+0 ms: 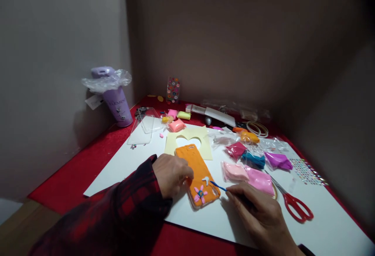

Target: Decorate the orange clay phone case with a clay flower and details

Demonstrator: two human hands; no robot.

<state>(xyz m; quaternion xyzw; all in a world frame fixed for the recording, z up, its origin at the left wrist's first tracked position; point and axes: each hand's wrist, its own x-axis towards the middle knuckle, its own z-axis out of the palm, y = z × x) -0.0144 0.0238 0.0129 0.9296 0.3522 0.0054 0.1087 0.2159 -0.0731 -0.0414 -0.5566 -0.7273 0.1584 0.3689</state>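
A phone case (pixel 198 166) covered with orange clay lies on the white board, tilted to the left. On its lower part sit a pink clay flower (pixel 200 194) with a dark teal centre and a small pale-blue clay piece (pixel 206 180). My left hand (pixel 172 174) is closed at the case's left edge, its curled fingers against the orange surface; the thumb is hidden. In my right hand (pixel 258 211) is a thin blue clay modelling tool (pixel 218 186). Its tip points at the pale-blue piece, close beside it.
Behind the case lies yellow paper (pixel 207 148) with a heart cut-out. Bagged clay packs (pixel 236 171) and red-handled scissors (pixel 297 208) lie right, near a gem sheet (pixel 307 171). Clear cases (pixel 142 129) and a purple tumbler (pixel 118 107) stand left. A decorated case (pixel 173 90) leans behind.
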